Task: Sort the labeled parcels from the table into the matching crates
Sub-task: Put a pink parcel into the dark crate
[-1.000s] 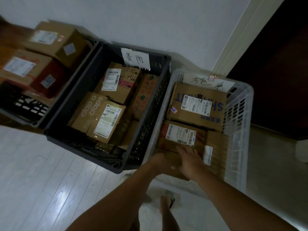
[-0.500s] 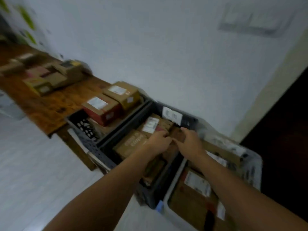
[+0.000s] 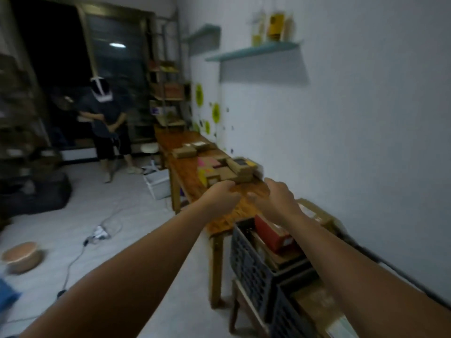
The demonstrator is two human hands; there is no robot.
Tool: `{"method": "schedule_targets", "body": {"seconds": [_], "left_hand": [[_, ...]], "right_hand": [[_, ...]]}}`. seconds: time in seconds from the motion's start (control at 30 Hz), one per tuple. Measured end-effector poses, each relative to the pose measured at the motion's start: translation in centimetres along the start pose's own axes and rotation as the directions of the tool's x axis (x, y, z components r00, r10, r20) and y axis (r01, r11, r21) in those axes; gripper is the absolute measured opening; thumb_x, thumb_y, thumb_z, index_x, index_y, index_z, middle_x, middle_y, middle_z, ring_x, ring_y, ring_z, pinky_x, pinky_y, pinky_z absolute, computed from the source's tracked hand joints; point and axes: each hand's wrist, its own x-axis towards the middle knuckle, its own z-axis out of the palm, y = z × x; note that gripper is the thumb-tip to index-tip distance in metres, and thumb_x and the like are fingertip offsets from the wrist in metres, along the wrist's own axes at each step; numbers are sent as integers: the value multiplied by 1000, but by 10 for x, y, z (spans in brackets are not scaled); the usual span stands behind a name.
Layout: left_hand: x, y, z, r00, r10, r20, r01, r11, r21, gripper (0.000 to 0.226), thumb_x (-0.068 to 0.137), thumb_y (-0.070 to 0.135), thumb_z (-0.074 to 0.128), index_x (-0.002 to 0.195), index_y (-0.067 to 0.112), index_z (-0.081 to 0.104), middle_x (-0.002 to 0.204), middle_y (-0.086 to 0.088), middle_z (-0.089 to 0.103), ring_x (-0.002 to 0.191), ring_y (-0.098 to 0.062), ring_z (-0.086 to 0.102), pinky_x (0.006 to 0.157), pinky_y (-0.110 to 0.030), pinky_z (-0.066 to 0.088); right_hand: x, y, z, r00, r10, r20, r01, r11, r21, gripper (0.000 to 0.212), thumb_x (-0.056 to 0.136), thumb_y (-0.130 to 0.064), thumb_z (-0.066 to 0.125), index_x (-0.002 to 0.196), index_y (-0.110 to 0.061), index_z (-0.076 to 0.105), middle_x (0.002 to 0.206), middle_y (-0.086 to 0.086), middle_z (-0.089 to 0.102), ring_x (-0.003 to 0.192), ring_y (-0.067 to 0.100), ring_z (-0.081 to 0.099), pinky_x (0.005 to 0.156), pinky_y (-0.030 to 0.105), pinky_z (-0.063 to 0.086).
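Brown cardboard parcels (image 3: 229, 173) cluster on the long wooden table (image 3: 185, 174) dead ahead of both hands; the table runs away along the wall. The left hand (image 3: 223, 195), fingers curled, is nearer them, though I can't tell if it's touching one. The right hand (image 3: 275, 197) is relaxed and empty, just beside it. Dark slatted plastic crates (image 3: 251, 264) stand below to the right, with open floor to the left.

A person (image 3: 107, 123) stands by the dark window (image 3: 114, 45), hands together in front. Yellow bottles (image 3: 275, 25) sit on a blue wall shelf (image 3: 253, 51). On the floor are a round bowl (image 3: 22, 256), a long cable (image 3: 73, 262) and a white bin (image 3: 158, 182).
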Motion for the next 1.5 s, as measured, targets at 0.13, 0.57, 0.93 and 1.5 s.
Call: {"method": "schedule_targets", "body": {"seconds": [0.13, 0.57, 0.93, 1.5], "left_hand": [[-4, -43, -72, 996, -16, -92, 20, 999, 41, 25, 97, 25, 56, 120, 18, 63, 104, -2, 67, 86, -15, 64, 77, -36, 60], [50, -119, -182, 978, -99, -181, 117, 989, 89, 39, 104, 21, 53, 140, 7, 53, 128, -11, 59, 110, -20, 53, 86, -25, 38], [237, -147, -250, 969, -93, -230, 119, 988, 102, 42, 103, 19, 53, 144, 12, 50, 137, -8, 56, 101, -9, 46, 83, -25, 40], [482, -290, -349, 981, -107, -159, 106, 994, -19, 42, 100, 29, 58, 141, 23, 55, 130, 1, 60, 107, -10, 54, 71, -20, 40]], "right_hand": [[31, -77, 34, 998, -61, 5, 61, 998, 13, 101, 83, -79, 50, 160, -15, 34, 156, 12, 45, 138, 34, 48, 108, 49, 48], [154, -164, 119, 987, -131, 91, 129, 991, 34, 84, 97, -64, 53, 162, -18, 27, 164, 11, 35, 147, 31, 38, 114, 49, 40], [354, -188, 169, 982, -160, 97, 150, 983, 102, 83, 98, -62, 54, 161, -14, 28, 164, 11, 35, 149, 31, 36, 115, 49, 40], [592, -249, 295, 992, -61, 112, 59, 998, 14, 88, 94, -68, 54, 162, -20, 26, 163, 13, 33, 146, 36, 39, 113, 56, 42]]}}
